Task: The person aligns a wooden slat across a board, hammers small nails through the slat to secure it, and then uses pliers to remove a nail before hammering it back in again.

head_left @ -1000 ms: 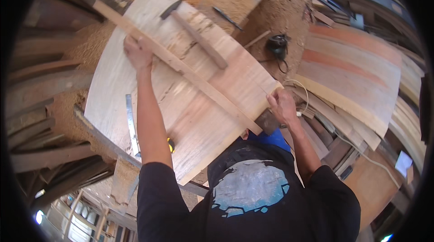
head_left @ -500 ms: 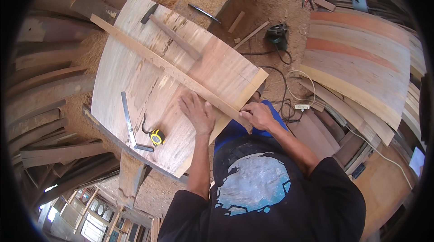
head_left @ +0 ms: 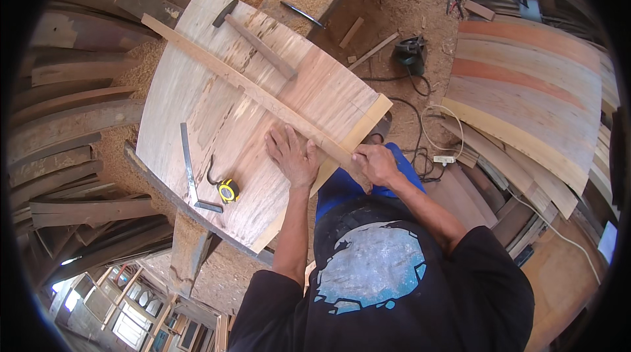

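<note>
Alignment seems underway: left hand (head_left: 292,155) lies flat, fingers spread, on the plywood panel (head_left: 217,115), right hand (head_left: 374,163) clamps the long batten (head_left: 256,95) at five o'clock, needing steadiness next.

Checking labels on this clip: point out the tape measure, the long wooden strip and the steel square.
tape measure (head_left: 228,190), head view, yellow case.
long wooden strip (head_left: 250,89), head view, mid-length.
steel square (head_left: 188,164), head view, long blade.

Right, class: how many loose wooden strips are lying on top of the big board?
2. The long strip runs diagonally across the big board, with the left hand and right hand at its near end. The short strip lies beyond it near the far edge.
</note>
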A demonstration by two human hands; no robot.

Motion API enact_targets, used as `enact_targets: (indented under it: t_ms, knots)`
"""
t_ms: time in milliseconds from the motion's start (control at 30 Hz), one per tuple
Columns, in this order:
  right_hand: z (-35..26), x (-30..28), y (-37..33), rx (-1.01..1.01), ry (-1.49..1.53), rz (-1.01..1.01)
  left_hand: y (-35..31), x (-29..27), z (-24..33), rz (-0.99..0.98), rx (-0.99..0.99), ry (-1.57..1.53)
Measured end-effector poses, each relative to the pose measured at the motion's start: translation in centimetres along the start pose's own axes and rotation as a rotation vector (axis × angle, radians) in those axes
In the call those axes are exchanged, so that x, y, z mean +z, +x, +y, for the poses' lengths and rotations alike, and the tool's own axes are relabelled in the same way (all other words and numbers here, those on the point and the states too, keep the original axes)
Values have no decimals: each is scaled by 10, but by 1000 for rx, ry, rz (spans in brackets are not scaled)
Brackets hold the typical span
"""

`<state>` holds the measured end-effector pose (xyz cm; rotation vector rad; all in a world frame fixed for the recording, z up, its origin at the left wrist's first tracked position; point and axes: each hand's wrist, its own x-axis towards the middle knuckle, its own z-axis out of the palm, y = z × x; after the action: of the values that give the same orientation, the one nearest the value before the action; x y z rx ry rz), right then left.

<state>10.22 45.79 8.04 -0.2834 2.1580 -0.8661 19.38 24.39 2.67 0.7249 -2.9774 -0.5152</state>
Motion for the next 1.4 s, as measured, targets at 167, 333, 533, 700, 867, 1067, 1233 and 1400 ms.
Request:
enact_targets:
  t_ms: [167,333,533,700,867,1067,1233,1400]
  knots:
    - [1,3,0,-11,-1,19,0,1,-1,23,4,-6]
    - [1,3,0,-9,-11,21,-4,-8,3,-84,25,-97]
    - [2,2,0,5,-14,4,-48,-8,45,-158,-66,-71]
    - [7,4,1,-54,-41,18,-52,-6,61,-131,-110,-2]
    - [11,1,7,-66,-27,-15,-73,-36,91,-192,-361,-213]
    - [13,7,10,-160,-91,-57,-101,12,89,-255,-1188,-1491]
    - [9,0,11,-151,-149,-87,-89,39,110,-76,-1187,-1846]
    - [17,4,12,-183,-112,-45,-90,50,110,-72,-1137,-1889]
